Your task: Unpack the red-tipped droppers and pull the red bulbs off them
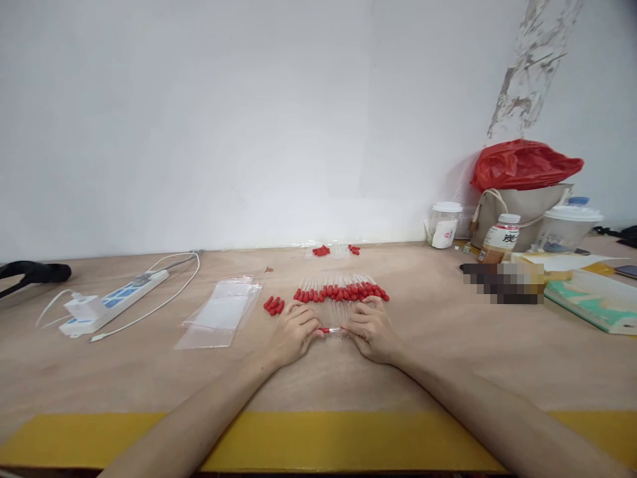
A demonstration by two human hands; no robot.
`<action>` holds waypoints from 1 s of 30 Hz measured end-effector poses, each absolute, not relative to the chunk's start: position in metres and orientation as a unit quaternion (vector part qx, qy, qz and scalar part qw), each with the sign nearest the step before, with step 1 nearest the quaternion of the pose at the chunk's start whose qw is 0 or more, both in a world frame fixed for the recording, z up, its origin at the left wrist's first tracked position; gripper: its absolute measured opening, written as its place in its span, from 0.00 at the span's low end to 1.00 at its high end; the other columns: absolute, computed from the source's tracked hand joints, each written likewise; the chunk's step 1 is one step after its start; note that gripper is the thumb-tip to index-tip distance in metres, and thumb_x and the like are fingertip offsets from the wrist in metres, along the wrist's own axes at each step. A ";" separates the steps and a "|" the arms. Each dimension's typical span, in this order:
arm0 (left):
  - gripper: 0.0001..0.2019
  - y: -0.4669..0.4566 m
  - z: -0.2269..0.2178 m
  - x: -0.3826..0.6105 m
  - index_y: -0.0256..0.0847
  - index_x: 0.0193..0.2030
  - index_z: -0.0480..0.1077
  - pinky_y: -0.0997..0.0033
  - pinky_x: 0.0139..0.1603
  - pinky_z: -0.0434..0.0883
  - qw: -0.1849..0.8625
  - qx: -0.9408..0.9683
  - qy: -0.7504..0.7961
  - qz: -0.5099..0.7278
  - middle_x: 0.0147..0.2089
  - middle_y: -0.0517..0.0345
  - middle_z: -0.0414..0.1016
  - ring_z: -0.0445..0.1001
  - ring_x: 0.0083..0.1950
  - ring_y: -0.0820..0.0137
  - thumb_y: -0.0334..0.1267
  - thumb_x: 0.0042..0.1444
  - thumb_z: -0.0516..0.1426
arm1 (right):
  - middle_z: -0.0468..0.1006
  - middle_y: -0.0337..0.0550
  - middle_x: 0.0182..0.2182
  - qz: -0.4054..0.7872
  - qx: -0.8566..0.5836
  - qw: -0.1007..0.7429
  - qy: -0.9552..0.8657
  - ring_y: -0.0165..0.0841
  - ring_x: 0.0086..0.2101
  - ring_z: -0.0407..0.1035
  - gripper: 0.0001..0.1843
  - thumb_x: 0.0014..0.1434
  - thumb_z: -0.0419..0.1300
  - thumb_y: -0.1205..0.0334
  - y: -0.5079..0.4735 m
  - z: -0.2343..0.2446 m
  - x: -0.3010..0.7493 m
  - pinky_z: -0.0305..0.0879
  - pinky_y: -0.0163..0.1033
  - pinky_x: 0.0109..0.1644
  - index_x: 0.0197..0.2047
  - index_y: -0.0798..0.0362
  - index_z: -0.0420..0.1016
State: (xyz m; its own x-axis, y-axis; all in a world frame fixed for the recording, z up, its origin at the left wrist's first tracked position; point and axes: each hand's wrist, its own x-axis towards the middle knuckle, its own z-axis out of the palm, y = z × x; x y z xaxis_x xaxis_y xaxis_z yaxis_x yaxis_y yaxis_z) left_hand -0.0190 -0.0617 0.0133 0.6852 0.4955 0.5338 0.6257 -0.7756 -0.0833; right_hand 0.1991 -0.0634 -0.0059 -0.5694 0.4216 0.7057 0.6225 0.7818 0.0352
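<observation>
Setting: a makeshift workshop is suggested.
Bench (448, 378): edged with yellow tape (348, 438).
Red-tipped tubes (343, 292): laid out in rows.
Wall (239, 133): marred by peeling.

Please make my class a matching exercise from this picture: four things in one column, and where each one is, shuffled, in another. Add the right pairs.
Things
1. Left hand
2. Row of red-tipped tubes
3. Clear plastic bags
4. Red plastic bag

Places
A. On top of a grey bag
B. At the red end of a clear tube
C. Flat on the table, between the power strip and the left hand
D. Just beyond the left hand and right hand

Right pairs: 1-B, 2-D, 3-C, 4-A
</observation>
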 end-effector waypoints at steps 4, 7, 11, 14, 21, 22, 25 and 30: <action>0.13 -0.063 0.013 -0.017 0.40 0.28 0.67 0.63 0.48 0.57 0.139 -0.912 -0.291 -0.253 0.32 0.57 0.72 0.67 0.37 0.70 0.38 0.59 0.46 | 0.68 0.36 0.18 -0.138 -0.304 0.357 -0.872 0.28 0.29 0.57 0.12 0.58 0.49 0.65 -0.067 -0.005 0.199 0.45 0.42 0.46 0.29 0.51 0.73; 0.12 -0.062 0.012 -0.020 0.40 0.29 0.68 0.64 0.48 0.59 0.137 -0.914 -0.284 -0.255 0.32 0.57 0.72 0.67 0.36 0.70 0.37 0.59 0.47 | 0.68 0.36 0.18 -0.136 -0.303 0.357 -0.873 0.28 0.29 0.57 0.12 0.58 0.49 0.65 -0.067 -0.005 0.202 0.45 0.42 0.47 0.28 0.51 0.72; 0.10 -0.061 0.010 -0.035 0.41 0.32 0.68 0.64 0.46 0.61 0.127 -0.897 -0.312 -0.286 0.34 0.57 0.73 0.68 0.37 0.71 0.35 0.58 0.47 | 0.70 0.37 0.20 -0.125 -0.333 0.362 -0.862 0.28 0.29 0.59 0.13 0.58 0.49 0.64 -0.062 -0.005 0.219 0.45 0.42 0.46 0.28 0.51 0.73; 0.09 -0.059 0.014 -0.047 0.42 0.36 0.69 0.67 0.44 0.64 0.090 -0.868 -0.350 -0.341 0.38 0.56 0.72 0.69 0.40 0.70 0.36 0.58 0.48 | 0.75 0.38 0.24 -0.113 -0.380 0.382 -0.835 0.29 0.30 0.62 0.12 0.58 0.50 0.61 -0.055 -0.004 0.232 0.45 0.42 0.45 0.31 0.49 0.75; 0.14 -0.036 0.036 -0.078 0.38 0.43 0.70 0.69 0.45 0.67 0.078 -0.692 -0.541 -0.471 0.43 0.50 0.68 0.68 0.45 0.66 0.36 0.55 0.47 | 0.77 0.41 0.31 -0.066 -0.429 0.455 -0.777 0.30 0.32 0.67 0.11 0.58 0.51 0.60 -0.051 0.005 0.222 0.48 0.39 0.44 0.38 0.49 0.74; 0.14 -0.031 0.037 -0.085 0.37 0.44 0.69 0.68 0.44 0.67 0.067 -0.673 -0.576 -0.459 0.42 0.50 0.68 0.69 0.45 0.65 0.35 0.55 0.47 | 0.77 0.41 0.32 -0.063 -0.430 0.456 -0.777 0.30 0.32 0.67 0.12 0.57 0.50 0.61 -0.051 0.007 0.218 0.49 0.39 0.44 0.39 0.49 0.74; 0.16 -0.018 0.033 -0.103 0.38 0.48 0.66 0.68 0.41 0.68 0.016 -0.639 -0.644 -0.421 0.40 0.52 0.72 0.71 0.40 0.66 0.38 0.53 0.48 | 0.77 0.40 0.31 -0.080 -0.429 0.443 -0.783 0.29 0.32 0.67 0.11 0.57 0.51 0.62 -0.048 0.013 0.204 0.49 0.39 0.43 0.37 0.48 0.74; 0.15 -0.006 0.019 -0.114 0.40 0.43 0.67 0.71 0.39 0.67 -0.023 -0.636 -0.670 -0.381 0.38 0.55 0.75 0.73 0.38 0.67 0.42 0.52 0.49 | 0.77 0.41 0.26 -0.144 -0.421 0.393 -0.805 0.31 0.31 0.65 0.11 0.56 0.51 0.64 -0.040 0.018 0.176 0.46 0.41 0.41 0.32 0.49 0.75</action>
State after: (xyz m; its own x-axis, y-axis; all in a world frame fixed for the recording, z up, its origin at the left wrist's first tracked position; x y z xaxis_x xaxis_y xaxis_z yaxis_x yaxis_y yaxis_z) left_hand -0.1135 -0.0055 0.0190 -0.1894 0.8705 0.4542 0.8355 -0.1002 0.5403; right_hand 0.1762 -0.0401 0.0178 -0.3381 0.5646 0.7530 0.7901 0.6050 -0.0989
